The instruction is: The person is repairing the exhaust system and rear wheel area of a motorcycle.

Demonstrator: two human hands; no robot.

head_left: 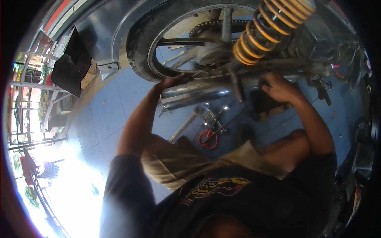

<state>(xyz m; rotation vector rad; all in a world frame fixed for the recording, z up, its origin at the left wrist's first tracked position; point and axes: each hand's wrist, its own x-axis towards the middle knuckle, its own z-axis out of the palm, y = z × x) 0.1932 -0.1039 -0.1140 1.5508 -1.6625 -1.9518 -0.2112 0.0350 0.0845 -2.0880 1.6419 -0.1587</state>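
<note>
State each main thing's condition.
Motorcycle wheel: tyre fitted
Drive chain: arcing behind the wheel
Orange coil spring: slanted, gaps between coils
Silver muffler: lengthwise beside the wheel, attachment unclear
Red-handled scissors: on the floor, unheld
Hammer: on the floor, unheld
Left hand: at the muffler's end, grip unclear
Right hand: curled, grip unclear

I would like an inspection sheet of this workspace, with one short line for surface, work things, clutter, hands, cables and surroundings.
Surface: blue tiled floor.
Work things: motorcycle wheel, silver muffler, orange coil spring.
Clutter: red-handled scissors and hammer on the floor, among other tools.
Hands: left hand at the muffler's left end; right hand near its pipe, grip unclear.
Cables: nothing seen clearly.
Surroundings: black panel at left.
</note>
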